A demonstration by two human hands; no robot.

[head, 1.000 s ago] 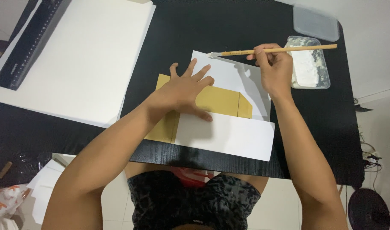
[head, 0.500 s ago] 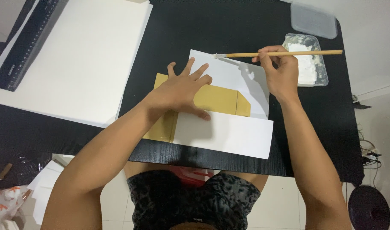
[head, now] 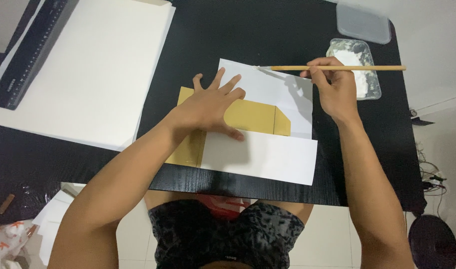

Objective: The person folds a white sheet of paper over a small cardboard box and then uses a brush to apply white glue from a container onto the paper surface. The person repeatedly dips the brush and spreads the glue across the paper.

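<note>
My left hand [head: 210, 107] lies flat with spread fingers on a yellow-brown cardboard piece [head: 255, 117], pressing it against the black table [head: 268, 30]. A white paper strip [head: 263, 157] covers the cardboard's near side, and a second white sheet [head: 273, 89] lies behind it. My right hand [head: 332, 87] grips a wooden-handled brush [head: 337, 67], held level, its bristle tip resting at the far left corner of that second sheet. A clear tray of white paste [head: 357, 67] sits just right of the hand.
A large white board [head: 88, 69] fills the table's left half, with a black ruler [head: 31, 52] along its left edge. A clear plastic lid [head: 362, 22] lies at the far right corner. White paper scraps [head: 51, 219] sit on the floor.
My right hand has moved the brush away from the paste tray, leftward and toward me, so its tip now sits on the far white sheet. My left hand stays pressed on the cardboard.
</note>
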